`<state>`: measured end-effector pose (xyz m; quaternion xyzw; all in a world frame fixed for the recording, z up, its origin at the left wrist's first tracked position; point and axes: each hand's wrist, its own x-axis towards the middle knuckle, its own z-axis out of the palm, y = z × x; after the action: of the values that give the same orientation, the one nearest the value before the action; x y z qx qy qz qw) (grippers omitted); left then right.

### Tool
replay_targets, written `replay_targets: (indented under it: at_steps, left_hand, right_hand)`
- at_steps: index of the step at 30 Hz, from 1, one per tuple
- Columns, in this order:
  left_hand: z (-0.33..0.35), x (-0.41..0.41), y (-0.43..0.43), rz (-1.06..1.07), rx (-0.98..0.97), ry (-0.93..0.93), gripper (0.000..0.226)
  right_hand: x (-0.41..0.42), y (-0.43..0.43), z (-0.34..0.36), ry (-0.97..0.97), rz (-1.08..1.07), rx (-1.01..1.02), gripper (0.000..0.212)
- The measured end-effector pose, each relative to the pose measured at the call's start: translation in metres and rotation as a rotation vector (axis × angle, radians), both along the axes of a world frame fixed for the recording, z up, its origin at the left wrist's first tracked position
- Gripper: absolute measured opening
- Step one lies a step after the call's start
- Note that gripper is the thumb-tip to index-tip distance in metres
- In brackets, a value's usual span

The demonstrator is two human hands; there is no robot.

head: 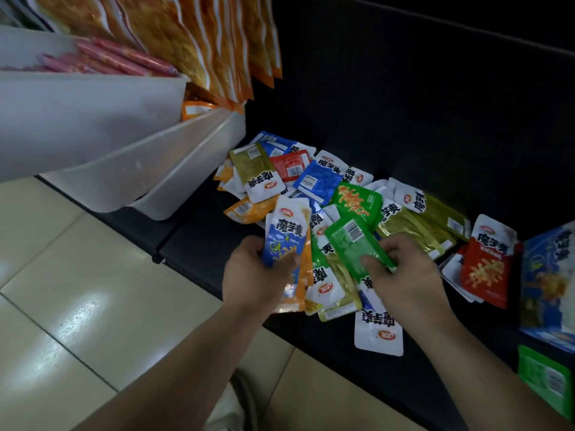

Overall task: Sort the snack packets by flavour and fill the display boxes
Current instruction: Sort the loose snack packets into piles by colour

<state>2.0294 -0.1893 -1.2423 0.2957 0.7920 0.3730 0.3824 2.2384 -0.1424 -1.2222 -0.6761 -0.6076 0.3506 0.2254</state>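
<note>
On the black shelf (404,126), low and in front of the person, lies a loose heap of snack packets (314,181) in blue, olive, orange, red and green, overlapping one another and facing every way. Both hands work at the near edge of that heap.

The left hand (258,272) is curled around a small upright stack. The thumb lies across the front of a blue packet (284,237), and the fingers wrap behind. An orange packet (306,265) shows at the stack's right edge, pressed against the blue one. How many packets the stack holds is hard to say, since they hide each other.

The right hand (404,275) pinches a green packet (356,244) at its lower end, with the thumb on top and the fingers curled beneath. The packet is tilted with its barcode side up, and it lies over other green and olive packets in the heap.

Just right of that hand a red packet (485,269) tops a short stack leaning against a blue display box (547,281) at the frame's edge. A green box (541,377) sits below it, nearer the camera. A white-ended packet (378,331) lies close to the shelf's front lip, between the two forearms.

Up left, two white bins (124,126) tilt outward. The upper one holds pink sausage sticks (118,57), and orange bags (202,35) hang above. Pale floor tiles (62,275) fill the lower left.
</note>
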Motion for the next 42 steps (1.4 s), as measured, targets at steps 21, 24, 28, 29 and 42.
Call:
replay_targets:
  at_steps: [21,24,28,29,42]
  left_hand:
    - [0.036,0.060,-0.006,-0.163,0.077,-0.576,0.024]
    - [0.039,0.069,-0.010,-0.137,0.069,-0.524,0.016]
    - [0.041,0.100,-0.021,-0.241,0.009,-0.566,0.013]
    - [0.041,0.112,-0.025,-0.277,-0.010,-0.594,0.014]
    - [0.026,0.224,-0.064,-0.511,-0.183,-0.496,0.015]
  right_hand:
    - [0.023,-0.025,0.040,0.642,-0.150,-0.314,0.027]
    - [0.051,-0.039,0.048,0.543,-0.184,-0.293,0.029]
    - [0.105,-0.072,0.049,0.509,-0.359,-0.274,0.031]
    - [0.115,-0.082,0.046,0.498,-0.393,-0.289,0.029]
    - [0.217,-0.167,0.024,0.329,-0.665,-0.358,0.034]
